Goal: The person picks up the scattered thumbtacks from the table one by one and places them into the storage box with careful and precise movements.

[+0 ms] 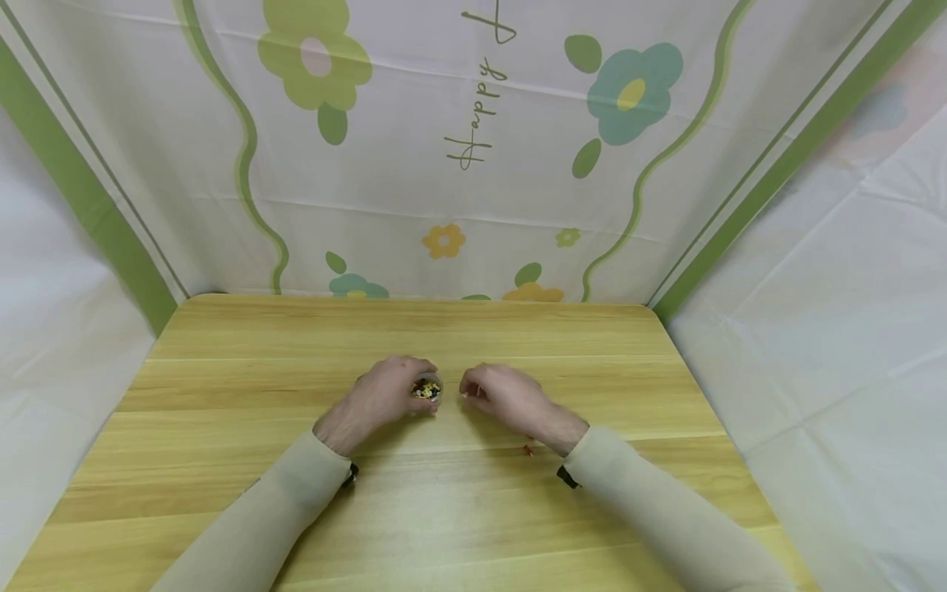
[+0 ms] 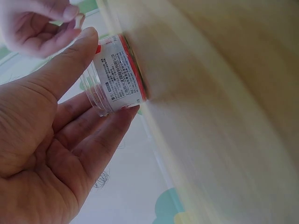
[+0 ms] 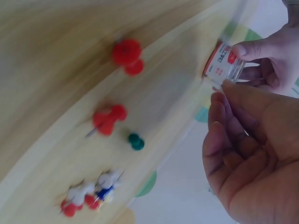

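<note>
My left hand point(image 1: 381, 395) grips a small clear jar point(image 2: 119, 72) with a printed label and a red band round its base. It stands upright on the table, thumb on one side and fingers on the other. Through its open mouth show mixed push pins point(image 1: 426, 389), yellow, black and white among them. Just right of the jar, my right hand point(image 1: 510, 399) pinches a small whitish push pin point(image 2: 79, 21) between thumb and forefinger, mostly hidden by the fingertips. Its other fingers are curled in.
Loose push pins lie on the wooden table point(image 1: 459, 510) by my right hand: red pins point(image 3: 110, 119), a green pin point(image 3: 136, 141), and a cluster of white, red and blue pins point(image 3: 88, 193). A flower-patterned curtain point(image 1: 444, 189) hangs behind the table's far edge.
</note>
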Tool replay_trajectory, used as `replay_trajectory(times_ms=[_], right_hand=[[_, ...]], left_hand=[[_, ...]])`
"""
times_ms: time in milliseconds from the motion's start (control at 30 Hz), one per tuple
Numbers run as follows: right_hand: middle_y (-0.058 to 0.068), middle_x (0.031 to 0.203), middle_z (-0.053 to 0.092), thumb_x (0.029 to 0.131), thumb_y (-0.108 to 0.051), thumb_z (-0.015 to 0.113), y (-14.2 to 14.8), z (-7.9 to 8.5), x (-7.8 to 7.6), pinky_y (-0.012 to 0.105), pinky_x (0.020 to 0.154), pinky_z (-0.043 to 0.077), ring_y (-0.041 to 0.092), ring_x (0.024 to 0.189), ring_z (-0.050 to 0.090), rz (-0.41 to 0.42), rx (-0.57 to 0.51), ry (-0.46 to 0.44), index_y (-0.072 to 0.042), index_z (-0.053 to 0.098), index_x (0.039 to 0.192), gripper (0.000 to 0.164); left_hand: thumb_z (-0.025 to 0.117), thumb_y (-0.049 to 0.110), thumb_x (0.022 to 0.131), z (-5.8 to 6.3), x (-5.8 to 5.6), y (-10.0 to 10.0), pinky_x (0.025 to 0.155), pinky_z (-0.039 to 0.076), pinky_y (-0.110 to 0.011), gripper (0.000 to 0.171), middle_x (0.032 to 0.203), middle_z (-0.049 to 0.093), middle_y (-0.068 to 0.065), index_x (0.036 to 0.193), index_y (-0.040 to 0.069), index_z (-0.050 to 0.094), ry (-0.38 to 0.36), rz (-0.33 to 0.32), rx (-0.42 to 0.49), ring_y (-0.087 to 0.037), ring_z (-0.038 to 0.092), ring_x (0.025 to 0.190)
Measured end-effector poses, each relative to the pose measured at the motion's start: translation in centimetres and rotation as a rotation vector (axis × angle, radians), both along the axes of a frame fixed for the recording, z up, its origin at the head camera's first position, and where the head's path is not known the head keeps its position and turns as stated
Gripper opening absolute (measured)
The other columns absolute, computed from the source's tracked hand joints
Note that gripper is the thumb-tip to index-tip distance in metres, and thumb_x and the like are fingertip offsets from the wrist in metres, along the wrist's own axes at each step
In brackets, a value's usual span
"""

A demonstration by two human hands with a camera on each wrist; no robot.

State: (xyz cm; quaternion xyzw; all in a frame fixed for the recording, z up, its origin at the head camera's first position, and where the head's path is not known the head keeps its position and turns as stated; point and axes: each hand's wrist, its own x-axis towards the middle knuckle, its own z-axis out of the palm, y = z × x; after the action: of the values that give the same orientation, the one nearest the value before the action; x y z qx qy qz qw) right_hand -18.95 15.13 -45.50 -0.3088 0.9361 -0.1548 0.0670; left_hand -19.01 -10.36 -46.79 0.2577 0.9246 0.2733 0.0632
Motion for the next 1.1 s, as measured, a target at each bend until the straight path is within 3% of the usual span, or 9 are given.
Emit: replay_trajectory(times_ms=[367, 533, 700, 900, 1100], right_hand=[[0.005, 0.115, 0.088, 0.111, -0.014, 0.083, -3.0, 0.4, -0.1, 0.036, 0.089, 0.070, 0.018, 0.101, 0.082, -0.109, -0.162, -0.044, -0.009, 0.085, 0.125, 0.015], [0.005, 0.117, 0.088, 0.110, -0.014, 0.084, -4.2, 0.2, -0.2, 0.032, 0.088, 0.069, 0.018, 0.102, 0.082, -0.117, -0.176, -0.055, -0.010, 0.086, 0.125, 0.016], [0.005, 0.119, 0.087, 0.110, -0.015, 0.084, -4.9, -0.3, -0.3, 0.030, 0.089, 0.069, 0.017, 0.103, 0.081, -0.120, -0.154, -0.044, -0.009, 0.086, 0.124, 0.015], [0.004, 0.118, 0.084, 0.111, -0.017, 0.084, -4.5, -0.3, -0.8, 0.028, 0.087, 0.067, 0.017, 0.102, 0.079, -0.112, -0.131, -0.041, -0.010, 0.087, 0.126, 0.018], [0.007, 0.120, 0.084, 0.111, -0.016, 0.084, -2.6, 0.9, -1.5, 0.034, 0.088, 0.069, 0.018, 0.103, 0.079, -0.140, -0.136, -0.089, -0.008, 0.087, 0.128, 0.019]], left_hand=[[0.099, 0.023, 0.098, 0.0, 0.0, -0.1, 0.108, 0.069, -0.054, 0.049, 0.133, 0.087, -0.012, 0.141, 0.007, 0.081, -0.018, 0.016, -0.008, -0.032, 0.082, 0.122], [0.099, 0.023, 0.098, -0.1, -0.1, -0.1, 0.109, 0.069, -0.053, 0.049, 0.137, 0.086, -0.013, 0.141, 0.007, 0.081, -0.008, 0.009, -0.008, -0.033, 0.083, 0.125], [0.100, 0.023, 0.097, -0.2, -0.2, -0.1, 0.102, 0.071, -0.050, 0.044, 0.132, 0.087, -0.012, 0.135, 0.008, 0.083, -0.002, 0.005, -0.008, -0.029, 0.084, 0.118], [0.099, 0.024, 0.098, -0.2, -0.1, -0.1, 0.106, 0.070, -0.052, 0.047, 0.134, 0.087, -0.012, 0.139, 0.008, 0.082, -0.003, 0.009, -0.017, -0.031, 0.083, 0.122], [0.098, 0.024, 0.100, -0.1, -0.1, -0.1, 0.108, 0.069, -0.052, 0.042, 0.129, 0.088, -0.008, 0.136, 0.009, 0.083, -0.008, 0.004, -0.005, -0.030, 0.082, 0.122]])
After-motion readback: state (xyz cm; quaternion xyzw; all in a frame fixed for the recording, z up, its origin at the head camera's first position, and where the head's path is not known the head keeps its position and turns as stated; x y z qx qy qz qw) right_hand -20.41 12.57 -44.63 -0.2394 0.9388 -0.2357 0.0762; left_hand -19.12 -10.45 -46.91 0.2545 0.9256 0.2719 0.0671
